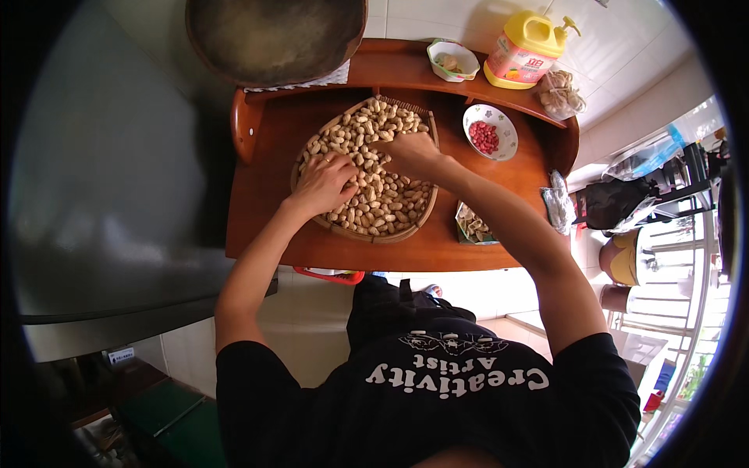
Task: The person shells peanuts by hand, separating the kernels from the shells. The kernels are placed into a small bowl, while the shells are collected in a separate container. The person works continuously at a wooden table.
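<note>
A woven bamboo basket (434,199) holds a thick layer of unshelled peanuts (374,205). On the left part of the heap rests my left hand (325,182), palm down and wearing a ring; its thumb stands apart from the curled fingers. My right hand (409,155) reaches in from the right, with its fingers pointing left over the middle of the peanuts. Neither hand shows a peanut in its grip, though both palms are hidden. To the right, a flowered white bowl (506,131) contains shelled red-skinned peanuts (484,138). Partly behind my right forearm is a small box of empty shells (471,225).
The wooden desk (263,234) has a raised back shelf (398,55). A large dark round pan (275,41) stands there, beside a small bowl (452,60), a yellow pump jug (522,50) and bagged garlic (560,95). A crumpled plastic bag (557,205) lies by the right edge.
</note>
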Available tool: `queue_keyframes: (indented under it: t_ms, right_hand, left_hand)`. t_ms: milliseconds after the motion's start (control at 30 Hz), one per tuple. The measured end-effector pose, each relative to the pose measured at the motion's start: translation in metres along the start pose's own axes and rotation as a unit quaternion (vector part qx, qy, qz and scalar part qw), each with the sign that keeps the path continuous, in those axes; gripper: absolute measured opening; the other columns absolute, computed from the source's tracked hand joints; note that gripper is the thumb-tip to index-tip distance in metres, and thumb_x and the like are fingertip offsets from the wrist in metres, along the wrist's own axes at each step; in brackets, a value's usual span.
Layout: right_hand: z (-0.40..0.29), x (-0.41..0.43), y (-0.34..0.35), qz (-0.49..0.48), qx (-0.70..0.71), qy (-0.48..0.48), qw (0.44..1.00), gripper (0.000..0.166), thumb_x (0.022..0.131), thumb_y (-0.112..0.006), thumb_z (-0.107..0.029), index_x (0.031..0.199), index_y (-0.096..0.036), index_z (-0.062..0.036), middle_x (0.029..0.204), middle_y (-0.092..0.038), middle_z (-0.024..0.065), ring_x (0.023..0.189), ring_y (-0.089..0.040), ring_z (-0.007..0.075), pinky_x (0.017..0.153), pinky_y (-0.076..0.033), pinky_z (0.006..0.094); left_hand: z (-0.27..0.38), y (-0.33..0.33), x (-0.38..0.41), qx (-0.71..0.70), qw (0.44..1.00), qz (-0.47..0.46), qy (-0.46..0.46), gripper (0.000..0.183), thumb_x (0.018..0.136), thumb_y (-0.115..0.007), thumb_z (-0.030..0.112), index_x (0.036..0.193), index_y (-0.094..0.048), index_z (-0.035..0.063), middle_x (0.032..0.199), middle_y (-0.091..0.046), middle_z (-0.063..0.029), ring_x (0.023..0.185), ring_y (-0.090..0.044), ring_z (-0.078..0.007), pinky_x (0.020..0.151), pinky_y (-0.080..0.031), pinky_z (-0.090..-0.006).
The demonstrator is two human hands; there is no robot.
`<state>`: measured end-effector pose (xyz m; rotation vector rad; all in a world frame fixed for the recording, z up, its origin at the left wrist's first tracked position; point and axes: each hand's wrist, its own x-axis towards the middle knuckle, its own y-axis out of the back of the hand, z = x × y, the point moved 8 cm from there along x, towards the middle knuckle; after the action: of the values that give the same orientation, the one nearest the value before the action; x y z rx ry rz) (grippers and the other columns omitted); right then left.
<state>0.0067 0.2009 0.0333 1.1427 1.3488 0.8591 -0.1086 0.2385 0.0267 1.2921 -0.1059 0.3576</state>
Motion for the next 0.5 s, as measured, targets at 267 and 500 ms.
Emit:
queue_keyframes:
  t_ms: [267, 500]
  right_hand:
    - [0.0, 0.042, -0.043, -0.101, -0.114, 0.041, 0.988, 0.029, 0.077, -0.054, -0.021, 0.106, -0.054, -0.0208, 0.075, -0.061, 0.0067, 0.065, -0.061, 0.0214, 0.055, -0.049, 0.0364]
    - [0.028, 0.012, 0.006, -0.013, -0.083, 0.062, 0.995, 0.029, 0.076, -0.056, -0.023, 0.105, -0.055, -0.0196, 0.077, -0.062, 0.0069, 0.072, -0.062, 0.0202, 0.057, -0.049, 0.0371]
  left_hand:
    - [0.01, 0.0, -0.012, 0.013, 0.996, 0.063, -0.066, 0.012, 0.068, -0.063, 0.02, 0.072, -0.057, 0.0103, 0.088, -0.054, -0.0013, 0.097, -0.048, -0.0191, 0.09, -0.033, -0.0419]
    - [0.017, 0.014, -0.021, -0.027, 0.996, 0.034, -0.078, 0.014, 0.072, -0.062, 0.024, 0.076, -0.061, 0.0103, 0.091, -0.058, -0.0023, 0.1, -0.049, -0.0195, 0.094, -0.03, -0.0424]
